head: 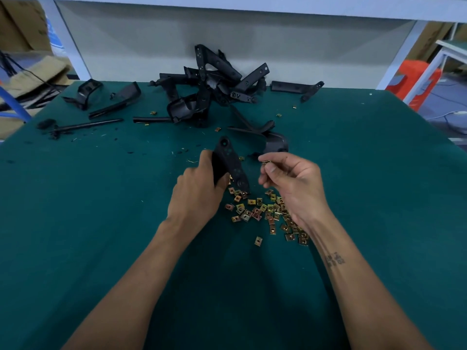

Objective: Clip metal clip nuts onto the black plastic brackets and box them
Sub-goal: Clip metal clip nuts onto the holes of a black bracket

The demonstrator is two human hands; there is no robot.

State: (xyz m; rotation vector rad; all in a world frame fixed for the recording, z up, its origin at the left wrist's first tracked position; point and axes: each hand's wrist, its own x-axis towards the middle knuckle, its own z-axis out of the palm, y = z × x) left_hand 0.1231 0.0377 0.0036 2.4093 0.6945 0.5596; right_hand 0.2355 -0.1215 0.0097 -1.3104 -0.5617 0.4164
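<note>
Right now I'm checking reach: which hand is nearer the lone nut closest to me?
Right. The right hand is above-right of the nut; the left hand is farther, up-left.

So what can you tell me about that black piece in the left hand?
The bracket is a long, flat black part that looks like matte plastic, with a rounded top end holding one larger hole and small holes down its face. The left hand grips its left edge, holding it tilted above the green table. Its lower end dips into the heap of clip nuts.
</note>
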